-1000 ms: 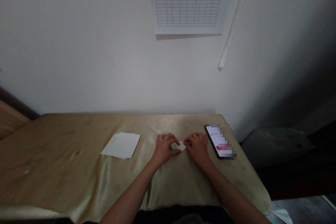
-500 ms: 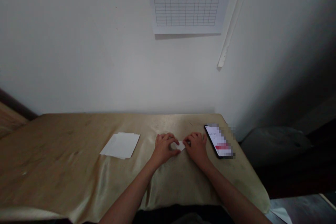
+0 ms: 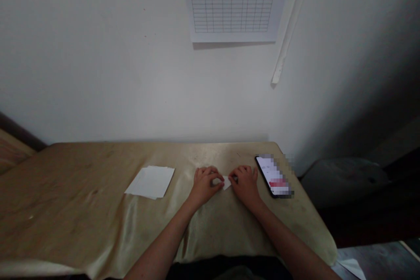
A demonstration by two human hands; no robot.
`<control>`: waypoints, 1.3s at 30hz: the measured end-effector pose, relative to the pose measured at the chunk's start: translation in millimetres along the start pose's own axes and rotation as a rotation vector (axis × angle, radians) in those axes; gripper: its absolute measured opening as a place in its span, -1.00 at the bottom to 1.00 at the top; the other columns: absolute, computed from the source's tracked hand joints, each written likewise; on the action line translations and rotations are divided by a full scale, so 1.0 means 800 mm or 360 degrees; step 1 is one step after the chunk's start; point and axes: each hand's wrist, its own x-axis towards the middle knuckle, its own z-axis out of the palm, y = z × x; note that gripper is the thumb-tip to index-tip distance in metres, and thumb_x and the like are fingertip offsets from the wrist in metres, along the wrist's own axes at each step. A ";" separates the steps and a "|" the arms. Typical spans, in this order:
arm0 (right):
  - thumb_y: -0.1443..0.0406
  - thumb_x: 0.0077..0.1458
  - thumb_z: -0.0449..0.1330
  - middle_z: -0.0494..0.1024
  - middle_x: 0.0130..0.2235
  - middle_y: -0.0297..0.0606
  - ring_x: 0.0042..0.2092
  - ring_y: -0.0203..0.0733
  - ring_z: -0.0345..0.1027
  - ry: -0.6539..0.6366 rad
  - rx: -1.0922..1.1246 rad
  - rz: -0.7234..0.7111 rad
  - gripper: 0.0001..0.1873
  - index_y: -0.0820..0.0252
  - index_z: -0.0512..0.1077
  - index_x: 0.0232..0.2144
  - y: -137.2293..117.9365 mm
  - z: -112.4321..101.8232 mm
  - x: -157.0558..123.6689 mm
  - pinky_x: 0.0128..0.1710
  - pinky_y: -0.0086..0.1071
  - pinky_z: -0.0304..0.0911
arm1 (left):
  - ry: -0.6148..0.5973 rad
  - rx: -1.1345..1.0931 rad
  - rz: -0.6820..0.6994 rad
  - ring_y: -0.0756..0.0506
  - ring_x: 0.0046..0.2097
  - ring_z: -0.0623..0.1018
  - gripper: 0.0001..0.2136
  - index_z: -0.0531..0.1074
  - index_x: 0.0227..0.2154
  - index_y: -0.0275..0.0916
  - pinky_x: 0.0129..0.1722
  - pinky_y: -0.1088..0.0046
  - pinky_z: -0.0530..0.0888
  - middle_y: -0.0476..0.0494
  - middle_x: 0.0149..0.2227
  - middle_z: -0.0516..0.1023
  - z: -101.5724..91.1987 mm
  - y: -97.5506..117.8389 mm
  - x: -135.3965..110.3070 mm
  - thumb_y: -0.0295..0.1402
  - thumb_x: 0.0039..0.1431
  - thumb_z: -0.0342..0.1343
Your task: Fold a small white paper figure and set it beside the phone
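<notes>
A small folded piece of white paper (image 3: 226, 182) lies on the tan cloth-covered table (image 3: 82, 183), pinched between both hands. My left hand (image 3: 205, 183) has its fingers curled down on the paper's left side. My right hand (image 3: 244, 182) presses its fingertips on the paper's right side. Most of the paper is hidden under the fingers.
A small stack of white paper sheets (image 3: 151, 181) lies left of my hands. A phone (image 3: 274, 177) with a lit screen rests at the right, near the table's corner. A grid chart (image 3: 232, 2) hangs on the white wall. A dark seat (image 3: 344, 179) stands to the right.
The hands stay on the small paper; the visible bit of paper between them has shrunk and looks more pointed. Nothing else has moved.
</notes>
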 end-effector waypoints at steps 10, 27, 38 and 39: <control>0.25 0.24 0.14 0.57 -0.12 -0.22 0.08 0.03 0.22 -0.0006 -0.0032 -0.0008 -0.87 0.07 0.50 -0.31 0.001 0.002 0.000 0.27 0.22 -0.34 | -0.0023 -0.0012 -0.0044 -0.19 0.06 0.40 -0.81 0.63 -0.25 0.05 0.14 0.16 0.19 0.00 -0.01 0.55 0.001 0.000 0.001 -0.19 0.03 0.36; 0.26 0.24 0.15 0.56 -0.13 -0.25 0.07 0.01 0.23 0.0012 -0.0049 -0.0023 -0.88 0.07 0.49 -0.31 -0.003 -0.002 -0.001 0.27 0.20 -0.33 | -0.0053 -0.0006 -0.0073 -0.21 0.07 0.39 -0.70 0.63 -0.23 0.04 0.14 0.17 0.18 -0.02 0.02 0.53 -0.003 0.004 0.000 -0.09 -0.07 0.41; 0.25 0.24 0.14 0.56 -0.14 -0.26 0.06 0.01 0.24 0.0000 -0.0075 -0.0014 -0.87 0.06 0.49 -0.31 -0.002 0.000 0.001 0.27 0.21 -0.33 | -0.0070 0.0013 -0.0101 -0.22 0.08 0.38 -0.70 0.61 -0.22 0.06 0.17 0.13 0.15 -0.01 0.02 0.51 -0.002 0.006 0.000 -0.13 -0.07 0.41; 0.24 0.24 0.14 0.56 -0.15 -0.25 0.06 0.01 0.24 0.0002 -0.0066 -0.0013 -0.87 0.06 0.49 -0.31 -0.002 0.000 0.001 0.27 0.21 -0.33 | -0.0073 0.0027 -0.0097 -0.23 0.09 0.37 -0.68 0.60 -0.19 0.08 0.18 0.12 0.14 -0.01 0.03 0.50 -0.003 0.007 0.000 -0.13 -0.07 0.41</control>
